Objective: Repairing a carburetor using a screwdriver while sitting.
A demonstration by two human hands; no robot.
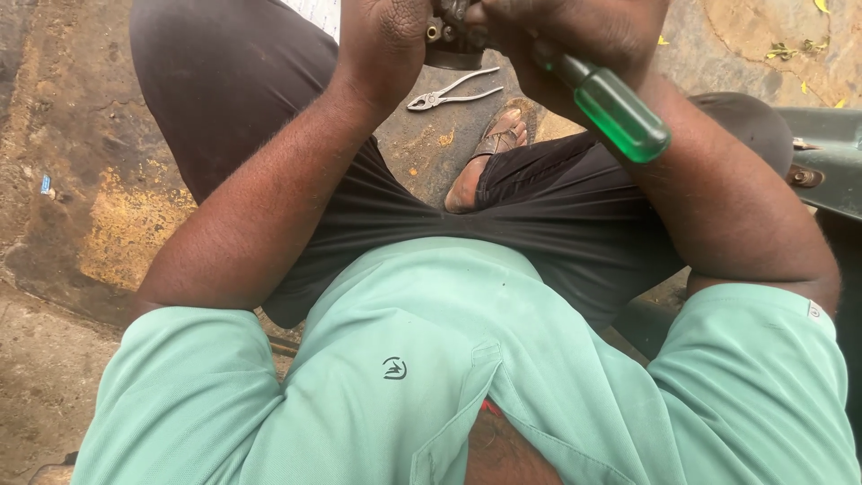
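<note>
Green-handled screwdriver (620, 108) in right hand (575, 27)

Outdoor ground of rough, stained concrete floor (63, 135) in flat daylight. A worn yellow paint patch (135, 233) marks it. Well right of the patch, yellow fallen leaves (790, 49) lie scattered; below them sits a grey-green metal frame (831, 157).
</note>
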